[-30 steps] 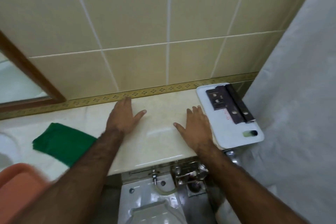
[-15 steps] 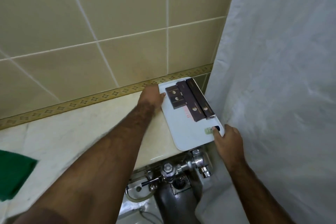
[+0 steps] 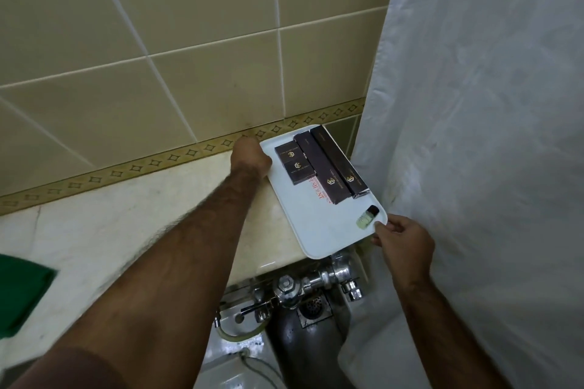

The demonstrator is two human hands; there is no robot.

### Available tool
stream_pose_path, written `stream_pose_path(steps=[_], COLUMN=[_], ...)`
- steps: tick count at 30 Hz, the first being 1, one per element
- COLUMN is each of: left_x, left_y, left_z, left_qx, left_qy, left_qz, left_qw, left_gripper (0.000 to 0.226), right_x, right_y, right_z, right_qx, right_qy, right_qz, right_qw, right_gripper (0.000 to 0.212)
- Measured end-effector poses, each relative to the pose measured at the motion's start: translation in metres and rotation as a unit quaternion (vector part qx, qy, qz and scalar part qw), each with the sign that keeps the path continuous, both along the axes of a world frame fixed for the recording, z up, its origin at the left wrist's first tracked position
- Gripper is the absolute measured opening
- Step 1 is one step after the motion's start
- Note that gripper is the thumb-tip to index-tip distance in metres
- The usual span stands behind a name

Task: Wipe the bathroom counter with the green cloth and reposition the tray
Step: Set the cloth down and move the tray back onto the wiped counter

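Observation:
A white tray (image 3: 319, 224) sits at the right end of the pale marble counter (image 3: 126, 230), its near corner hanging over the counter's edge. On it lie several dark boxes (image 3: 328, 177) and a small green bottle (image 3: 366, 215). My left hand (image 3: 249, 155) grips the tray's far left edge by the wall. My right hand (image 3: 401, 243) pinches the tray's near right corner beside the bottle. The green cloth (image 3: 22, 294) lies on the counter at the far left, partly cut off by the frame.
A white shower curtain (image 3: 489, 167) hangs close along the tray's right side. Beige wall tiles with a patterned border (image 3: 142, 164) back the counter. Below the counter's edge are chrome flush pipes (image 3: 303, 284) and a toilet tank.
Both hands left the bare counter and went right to the tray, taking hold of its far left edge and near right corner. The view swung right, so the cloth sits at the frame's left edge.

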State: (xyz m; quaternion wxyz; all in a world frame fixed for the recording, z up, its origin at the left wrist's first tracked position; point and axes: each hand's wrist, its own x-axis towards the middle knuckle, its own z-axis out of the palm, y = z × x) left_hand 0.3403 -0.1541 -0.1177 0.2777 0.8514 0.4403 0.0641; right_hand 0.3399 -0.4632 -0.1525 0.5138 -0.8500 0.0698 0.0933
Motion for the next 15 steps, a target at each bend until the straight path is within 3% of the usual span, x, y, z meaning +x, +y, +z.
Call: stream_pose_path(steps=[7, 15], left_x=[-0.090, -0.250], left_y=[0.017, 0.043], left_z=[0.006, 0.026], left_qx=[-0.082, -0.150], left_qy=[-0.028, -0.087], left_qz=[0.081, 0.214], left_qw=[0.993, 0.961], left_gripper=[0.043, 0.023], right_x=[0.001, -0.007], right_y=[0.012, 0.118], right_z=[0.016, 0.035], right_qx=[-0.069, -0.129], right_qy=[-0.011, -0.065], right_qz=[0.056, 0.213], right_qw=[0.996, 0.966], right_gripper=[0.020, 0.023])
